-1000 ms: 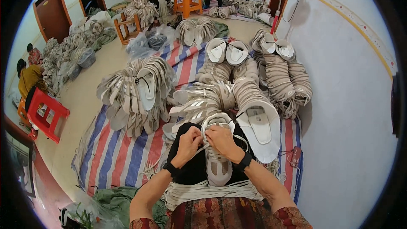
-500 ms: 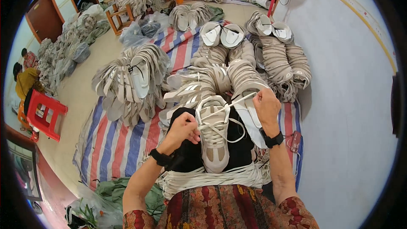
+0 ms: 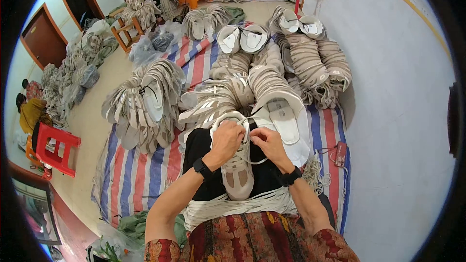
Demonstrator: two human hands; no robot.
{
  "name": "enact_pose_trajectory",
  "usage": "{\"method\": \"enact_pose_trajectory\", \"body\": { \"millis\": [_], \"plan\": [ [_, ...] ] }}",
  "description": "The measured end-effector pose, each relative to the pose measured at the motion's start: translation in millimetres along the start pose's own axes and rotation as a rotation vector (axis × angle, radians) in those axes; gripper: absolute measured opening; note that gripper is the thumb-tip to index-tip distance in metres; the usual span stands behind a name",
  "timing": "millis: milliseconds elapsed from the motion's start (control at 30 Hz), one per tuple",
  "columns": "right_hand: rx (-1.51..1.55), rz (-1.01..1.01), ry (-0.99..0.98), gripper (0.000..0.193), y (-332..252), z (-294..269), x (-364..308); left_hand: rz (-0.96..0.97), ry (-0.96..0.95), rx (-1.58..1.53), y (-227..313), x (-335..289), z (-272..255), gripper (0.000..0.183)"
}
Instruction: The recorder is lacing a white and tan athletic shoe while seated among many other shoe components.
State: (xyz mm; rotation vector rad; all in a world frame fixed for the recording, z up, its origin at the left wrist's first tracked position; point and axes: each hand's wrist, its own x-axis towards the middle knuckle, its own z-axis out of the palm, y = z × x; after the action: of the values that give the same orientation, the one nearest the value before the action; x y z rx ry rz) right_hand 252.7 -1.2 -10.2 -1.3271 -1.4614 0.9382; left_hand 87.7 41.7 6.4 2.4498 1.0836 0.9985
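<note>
A beige and white shoe upper (image 3: pixel 238 180) rests across my black-clad lap, toe toward me. My left hand (image 3: pixel 227 139) is closed at the top of its lacing, fingertips bent over the white shoelace; the exact grip is partly hidden. Right beside it, my right hand (image 3: pixel 268 144) pinches the shoelace at the eyelets on the right side. A loose loop of shoelace (image 3: pixel 258 162) hangs below the right fingers. Across my lap, nearest my body, lies a thick bundle of white shoelaces (image 3: pixel 238 209).
Stacked shoe uppers (image 3: pixel 281 116) stand just beyond my lap, with more piles (image 3: pixel 145 104) to the left and behind. Striped sheeting (image 3: pixel 128 179) covers the floor. A white wall (image 3: pixel 393 131) bounds the right side. A red stool (image 3: pixel 57 149) and other people are farther off.
My right hand has come down and left from holding a lace end out to the right. My left hand has moved up and right onto the lacing, so both hands now meet there.
</note>
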Motion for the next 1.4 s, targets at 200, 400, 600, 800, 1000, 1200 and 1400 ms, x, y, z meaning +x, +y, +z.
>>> {"method": "enact_pose_trajectory", "body": {
  "millis": [200, 400, 600, 800, 1000, 1200, 1400],
  "plan": [
    [0.122, 0.016, -0.013, 0.010, 4, 1, 10, 0.062, -0.018, 0.032, -2, 4, 2, 0.004],
    [0.159, 0.195, -0.209, 0.008, -23, -13, 5, 0.129, -0.050, 0.618, -2, 4, -37, 0.004],
    [0.021, -0.022, -0.110, 0.011, -24, 5, 7, -0.116, 0.129, 0.745, -39, -21, -94, 0.002],
    [0.017, 0.037, -0.243, 0.018, -26, -5, -3, -0.216, 0.251, 0.672, -59, -59, -106, 0.005],
    [-0.197, -0.154, -0.266, 0.029, -24, -7, -2, -0.196, 0.085, 0.161, -31, -67, -94, 0.032],
    [-0.409, -0.449, -0.210, 0.026, -18, 0, -3, 0.045, 0.074, 0.032, -14, -67, -66, 0.040],
    [-0.474, -0.436, -0.215, 0.011, -38, 4, -8, 0.012, 0.004, -0.134, -28, -65, -54, 0.022]
  ]
}}
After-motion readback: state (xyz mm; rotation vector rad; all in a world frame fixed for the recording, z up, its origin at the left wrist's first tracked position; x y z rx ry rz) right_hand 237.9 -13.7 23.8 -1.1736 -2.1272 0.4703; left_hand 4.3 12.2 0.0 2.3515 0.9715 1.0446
